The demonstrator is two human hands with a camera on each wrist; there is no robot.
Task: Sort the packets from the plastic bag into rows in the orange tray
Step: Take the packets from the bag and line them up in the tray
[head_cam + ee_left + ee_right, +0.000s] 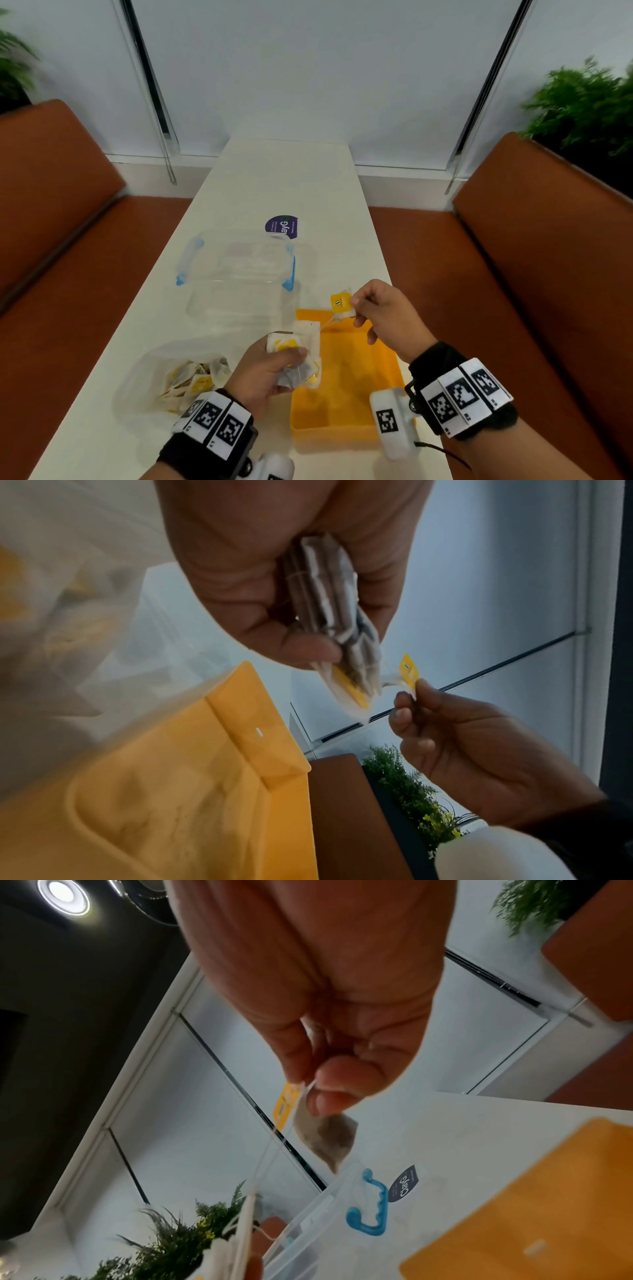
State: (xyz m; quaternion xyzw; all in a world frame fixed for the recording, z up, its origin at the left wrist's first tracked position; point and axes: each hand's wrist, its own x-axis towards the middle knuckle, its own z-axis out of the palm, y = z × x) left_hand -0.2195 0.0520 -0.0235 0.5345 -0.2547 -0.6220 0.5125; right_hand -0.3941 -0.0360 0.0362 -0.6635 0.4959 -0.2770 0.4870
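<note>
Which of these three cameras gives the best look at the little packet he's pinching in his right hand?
The right wrist view: the packet hangs close under the right hand, showing its yellow tag, brownish pouch and string. The head view shows it small and mostly tag, above the orange tray. The left wrist view shows only the tag edge.

- The orange tray (346,373) lies lower centre, its floor bare beneath my hands: open room to reach down.
- A clear lidded container (239,274), centre frame, blocks the far side just beyond the tray.
- The plastic bag (178,373) of packets fills the lower left, beside my left wrist.
- The white table (284,174) lies open in the upper centre.
</note>
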